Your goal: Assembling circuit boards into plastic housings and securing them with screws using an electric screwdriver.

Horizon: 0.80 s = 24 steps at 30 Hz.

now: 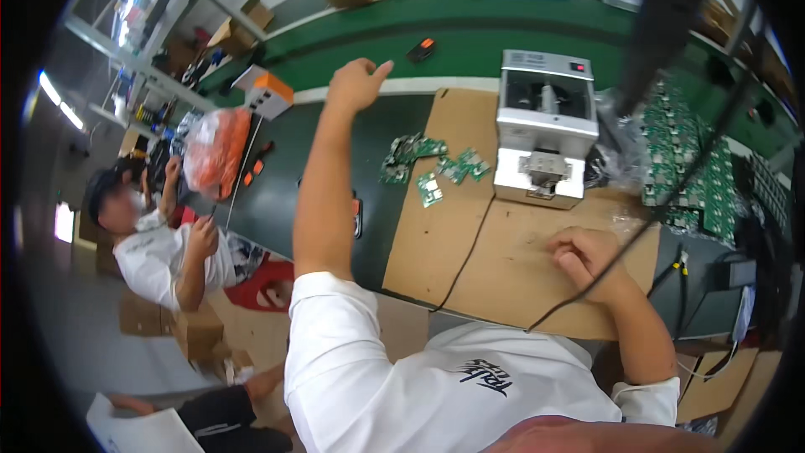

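Observation:
My left arm stretches far forward, and my left hand [359, 85] is over the near edge of the green belt [335, 59], its thumb apart from the fingers and nothing in it. A small black-and-orange device [422, 50] lies on the belt just right of that hand, not touching it. My right hand [585, 257] rests loosely curled above the cardboard sheet [453, 260], with no object showing in it. Beyond it stands a silver-and-white bench machine [545, 130]. Several small green circuit boards [429, 189] lie left of the machine, partly on the cardboard.
A black cable [471, 256] crosses the cardboard. Sheets of green circuit boards [683, 164] lie at the right, near cutters [682, 264]. An orange-and-white box [267, 94] and a bag of orange parts [216, 151] are at the left, where another person [180, 256] works.

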Tool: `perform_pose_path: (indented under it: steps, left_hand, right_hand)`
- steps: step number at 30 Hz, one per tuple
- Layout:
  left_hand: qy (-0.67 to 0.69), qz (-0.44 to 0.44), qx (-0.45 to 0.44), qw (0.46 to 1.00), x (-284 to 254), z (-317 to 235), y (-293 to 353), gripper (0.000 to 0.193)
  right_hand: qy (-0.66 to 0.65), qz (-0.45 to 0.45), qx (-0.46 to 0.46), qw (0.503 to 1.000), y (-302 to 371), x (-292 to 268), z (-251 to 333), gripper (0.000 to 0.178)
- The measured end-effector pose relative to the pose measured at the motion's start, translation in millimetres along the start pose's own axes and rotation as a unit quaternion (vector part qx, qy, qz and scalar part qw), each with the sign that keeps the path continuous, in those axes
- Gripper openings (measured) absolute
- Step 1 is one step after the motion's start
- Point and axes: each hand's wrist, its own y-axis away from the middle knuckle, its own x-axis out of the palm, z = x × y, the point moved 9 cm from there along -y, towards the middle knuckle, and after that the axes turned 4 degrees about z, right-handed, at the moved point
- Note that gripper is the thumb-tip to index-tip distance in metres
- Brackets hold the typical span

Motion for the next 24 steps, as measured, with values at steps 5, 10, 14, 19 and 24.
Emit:
perform_pose_path:
  steps: [5,10,14,19,24]
  left_hand:
    - [-0.09,0.101,-0.059,0.989,-43.7,58.6,162.9,0.043]
    - [-0.092,0.031,-0.167,0.981,-9.6,84.1,269.7,0.055]
    - [0.101,-0.029,-0.154,0.982,-2.9,108.8,277.0,0.058]
    - [0.129,-0.014,-0.089,0.988,-13.2,115.6,280.3,0.06]
    - [0.104,0.028,-0.181,0.978,-12.4,123.6,292.0,0.06]
  right_hand:
    - [0.046,0.028,-0.067,0.996,-2.1,10.0,30.4,0.025]
    - [0.018,0.086,-0.07,0.994,-9.2,33.4,42.5,0.022]
    - [0.012,0.081,-0.042,0.996,-6.1,40.3,29.4,0.018]
    - [0.001,0.03,0.014,0.999,-8.4,31.8,17.0,0.013]
    - [-0.005,0.019,0.042,0.999,-10.7,29.6,15.6,0.014]
